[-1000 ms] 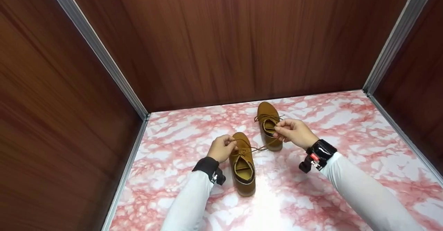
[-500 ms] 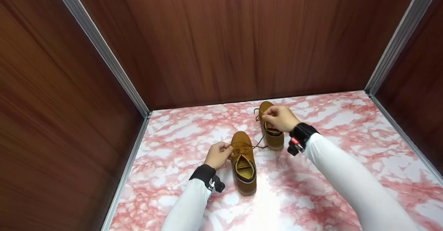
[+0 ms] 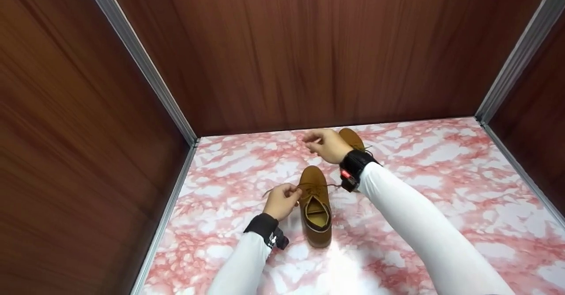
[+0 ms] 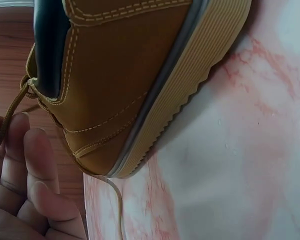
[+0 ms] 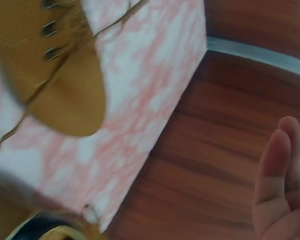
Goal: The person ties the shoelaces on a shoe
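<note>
A tan lace-up shoe [image 3: 318, 237] stands upright on the floor, toe pointing away. At its left side, my left hand [image 3: 281, 202] pinches one of its brown shoelaces [image 4: 12, 107], which loops over the fingertips in the left wrist view. Another stretch of lace crosses the toe and trails off to the right. My right hand [image 3: 329, 147] hovers in front of the toe with loosely bent fingers, and no lace shows in them. The matching shoe [image 3: 351, 137] stands farther back on the right, largely hidden behind the right wrist.
The floor [image 3: 229, 162] is marbled pink and white. Dark wood panels [image 3: 265, 65] rise at the back and both sides, with grey metal strips [image 3: 145, 65] along the corners. A lace end [image 3: 267, 193] sticks out left of the left hand.
My right hand has moved left from over the far shoe, and its fingers have let go of the lace. A lace end now shows beyond the left hand, which still pinches lace.
</note>
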Available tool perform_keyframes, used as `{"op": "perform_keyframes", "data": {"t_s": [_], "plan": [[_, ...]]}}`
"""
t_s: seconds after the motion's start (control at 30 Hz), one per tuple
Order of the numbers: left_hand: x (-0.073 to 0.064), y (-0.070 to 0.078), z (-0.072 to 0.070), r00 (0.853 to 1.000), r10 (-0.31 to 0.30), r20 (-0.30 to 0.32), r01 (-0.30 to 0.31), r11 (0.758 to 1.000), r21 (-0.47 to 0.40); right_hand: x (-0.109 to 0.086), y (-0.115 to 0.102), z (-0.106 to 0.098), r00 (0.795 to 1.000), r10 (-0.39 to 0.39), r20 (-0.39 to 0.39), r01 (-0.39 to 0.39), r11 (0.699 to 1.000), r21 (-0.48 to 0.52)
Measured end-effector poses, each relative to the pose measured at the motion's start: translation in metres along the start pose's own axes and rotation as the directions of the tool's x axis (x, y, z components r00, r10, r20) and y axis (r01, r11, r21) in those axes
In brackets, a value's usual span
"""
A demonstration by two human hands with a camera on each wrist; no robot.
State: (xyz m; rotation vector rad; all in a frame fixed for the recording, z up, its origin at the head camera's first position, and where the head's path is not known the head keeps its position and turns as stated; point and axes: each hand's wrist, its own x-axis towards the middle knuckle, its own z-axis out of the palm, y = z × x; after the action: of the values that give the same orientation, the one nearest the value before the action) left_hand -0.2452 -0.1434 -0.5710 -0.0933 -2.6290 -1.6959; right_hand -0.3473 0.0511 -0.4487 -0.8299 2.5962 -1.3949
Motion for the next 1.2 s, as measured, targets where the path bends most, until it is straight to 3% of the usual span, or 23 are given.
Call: {"op": "perform_keyframes", "data": {"t_s": [0.17,0.4,0.77,1.0,1.2], "plan": [[0.001,-0.004,-0.002,0.999,-0.031,0.012,0.031,0.999,-0.017,-0.019,0.034,-0.008,0.999,0.034,-0.027,-0.036,0.998,-0.054],[0.006,0.0,-0.012,1.0,-0.028,0.0,0.028,0.996,-0.082,-0.048,0.062,0.006,0.998,0.027,0.061,-0.022,0.996,-0.084],[0.016,0.01,-0.014,0.999,-0.047,0.008,0.047,0.992,-0.116,-0.077,0.067,0.039,0.975,-0.055,0.215,0.066,0.997,-0.042],[0.017,0.011,-0.013,0.998,-0.069,0.013,0.07,0.984,-0.166,-0.079,0.064,0.052,0.962,-0.073,0.262,0.106,0.988,-0.116],[0.02,0.01,-0.012,0.997,-0.077,0.007,0.077,0.979,-0.189,-0.076,0.059,0.058,0.952,-0.082,0.295,0.107,0.992,-0.071]]}}
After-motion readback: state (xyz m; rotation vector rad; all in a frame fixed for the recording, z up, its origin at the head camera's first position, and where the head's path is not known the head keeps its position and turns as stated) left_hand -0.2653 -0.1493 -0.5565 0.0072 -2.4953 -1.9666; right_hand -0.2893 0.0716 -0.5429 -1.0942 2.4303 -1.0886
